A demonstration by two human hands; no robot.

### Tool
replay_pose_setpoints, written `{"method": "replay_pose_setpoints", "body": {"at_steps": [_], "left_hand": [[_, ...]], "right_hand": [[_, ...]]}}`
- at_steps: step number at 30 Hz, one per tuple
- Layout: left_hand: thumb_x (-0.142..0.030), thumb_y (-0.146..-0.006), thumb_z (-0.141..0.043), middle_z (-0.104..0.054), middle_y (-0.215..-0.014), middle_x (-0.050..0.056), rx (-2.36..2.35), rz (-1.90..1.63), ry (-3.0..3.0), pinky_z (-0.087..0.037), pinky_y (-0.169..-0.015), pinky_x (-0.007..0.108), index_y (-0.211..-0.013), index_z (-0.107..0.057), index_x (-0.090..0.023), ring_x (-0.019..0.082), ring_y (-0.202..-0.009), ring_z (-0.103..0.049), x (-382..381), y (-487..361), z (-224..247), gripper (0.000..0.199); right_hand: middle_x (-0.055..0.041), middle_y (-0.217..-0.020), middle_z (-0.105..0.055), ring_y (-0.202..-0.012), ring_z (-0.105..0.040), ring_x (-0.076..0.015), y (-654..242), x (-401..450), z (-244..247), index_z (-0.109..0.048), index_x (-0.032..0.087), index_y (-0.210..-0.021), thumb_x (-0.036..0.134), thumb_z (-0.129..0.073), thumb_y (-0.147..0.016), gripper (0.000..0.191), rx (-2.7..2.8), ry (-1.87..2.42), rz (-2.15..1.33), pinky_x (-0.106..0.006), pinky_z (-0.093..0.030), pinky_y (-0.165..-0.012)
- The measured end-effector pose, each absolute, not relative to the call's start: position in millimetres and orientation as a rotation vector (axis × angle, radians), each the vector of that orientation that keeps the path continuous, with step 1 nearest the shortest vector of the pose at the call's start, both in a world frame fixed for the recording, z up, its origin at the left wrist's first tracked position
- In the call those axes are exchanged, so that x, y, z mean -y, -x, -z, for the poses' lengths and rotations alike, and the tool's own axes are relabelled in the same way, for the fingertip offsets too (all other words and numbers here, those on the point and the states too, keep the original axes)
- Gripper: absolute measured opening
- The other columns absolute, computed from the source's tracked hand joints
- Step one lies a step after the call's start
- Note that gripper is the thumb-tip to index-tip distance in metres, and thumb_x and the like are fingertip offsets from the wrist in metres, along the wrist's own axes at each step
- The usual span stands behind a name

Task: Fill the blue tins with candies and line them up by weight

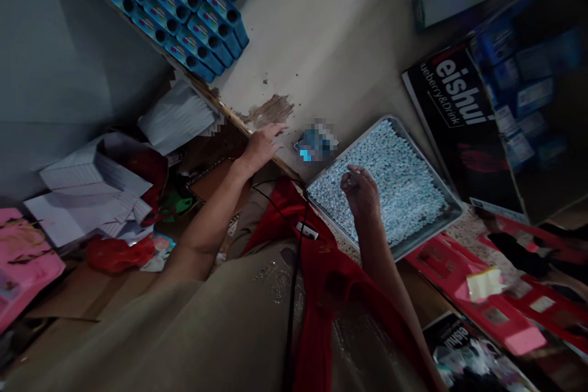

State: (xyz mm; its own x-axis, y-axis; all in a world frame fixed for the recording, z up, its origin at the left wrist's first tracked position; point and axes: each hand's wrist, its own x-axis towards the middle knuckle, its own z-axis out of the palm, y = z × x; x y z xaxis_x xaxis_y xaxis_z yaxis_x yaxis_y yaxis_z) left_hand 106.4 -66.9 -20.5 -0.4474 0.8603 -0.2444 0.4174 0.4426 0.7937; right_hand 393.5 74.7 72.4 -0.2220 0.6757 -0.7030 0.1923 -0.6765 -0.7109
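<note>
A metal tray [454,211] full of small pale blue and white pieces lies at the table's front edge. Over its left part is my right hand [361,192], its fingers curled together; whatever may be between them is too small to make out. My left hand [263,148] is over the table edge by a worn brown patch [272,110], fingers apart and holding nothing. Between the two hands a small blue item [313,146], partly blurred out, rests on the table [321,55].
Rows of blue boxes [184,12] stand at the upper left. A black carton [459,116] holding blue packs is right of the tray. White card stacks [177,116] lie left, below the table edge. Pink-red crates [487,300] sit lower right, near a person's dark shoe.
</note>
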Motion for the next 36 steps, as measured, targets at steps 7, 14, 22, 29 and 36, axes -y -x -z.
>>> {"method": "replay_pose_setpoints", "body": {"at_steps": [7,14,22,29,36], "left_hand": [[0.002,-0.085,-0.083,-0.084,-0.132,0.007,-1.965,-0.960,-1.056,-0.064,-0.114,0.039,-0.147,-0.075,-0.022,0.024,-0.117,-0.080,44.0,-120.5,24.4,0.066],[0.013,-0.083,-0.073,-0.080,-0.143,0.009,-1.875,-0.956,-1.072,-0.064,-0.110,0.035,-0.149,-0.071,-0.017,0.023,-0.117,-0.080,12.2,-125.8,29.9,0.073],[0.009,-0.081,-0.083,-0.081,-0.136,0.006,-1.949,-0.966,-1.020,-0.066,-0.104,0.036,-0.144,-0.074,-0.021,0.024,-0.116,-0.079,20.7,-100.1,32.5,0.071],[0.003,-0.079,-0.087,-0.079,-0.147,0.008,-1.797,-0.945,-1.167,-0.056,-0.129,0.048,-0.143,-0.076,-0.023,0.032,-0.141,-0.073,3.5,-125.8,37.6,0.070],[-0.013,-0.077,-0.098,-0.077,-0.153,0.009,-1.686,-0.935,-1.241,-0.054,-0.131,0.051,-0.144,-0.076,-0.030,0.036,-0.146,-0.072,-7.7,-139.8,48.7,0.073]], "right_hand": [[-0.0043,-0.095,-0.073,-0.095,-0.068,-0.0198,-422.2,-96.1,-79.9,-0.076,0.025,-0.088,0.018,-0.083,-0.082,0.011,1.282,1.819,-1.664,-0.029,-0.061,-0.081],[-0.0055,-0.100,-0.078,-0.097,-0.072,-0.0244,-404.7,-100.8,-70.5,-0.082,0.027,-0.095,0.019,-0.085,-0.087,0.012,1.814,1.754,-1.296,-0.039,-0.062,-0.093],[-0.0038,-0.096,-0.081,-0.089,-0.072,-0.0214,-352.1,-89.9,-42.4,-0.083,0.027,-0.098,0.035,-0.084,-0.093,0.009,1.830,1.631,-1.358,-0.036,-0.061,-0.091],[-0.0032,-0.094,-0.080,-0.087,-0.071,-0.0228,-346.3,-87.0,-37.0,-0.081,0.029,-0.097,0.042,-0.087,-0.091,0.016,1.886,1.596,-1.346,-0.037,-0.062,-0.090],[-0.0035,-0.090,-0.077,-0.087,-0.070,-0.0236,-332.9,-84.8,-26.6,-0.076,0.028,-0.091,0.043,-0.087,-0.089,0.019,2.034,1.616,-1.188,-0.041,-0.062,-0.098]]}}
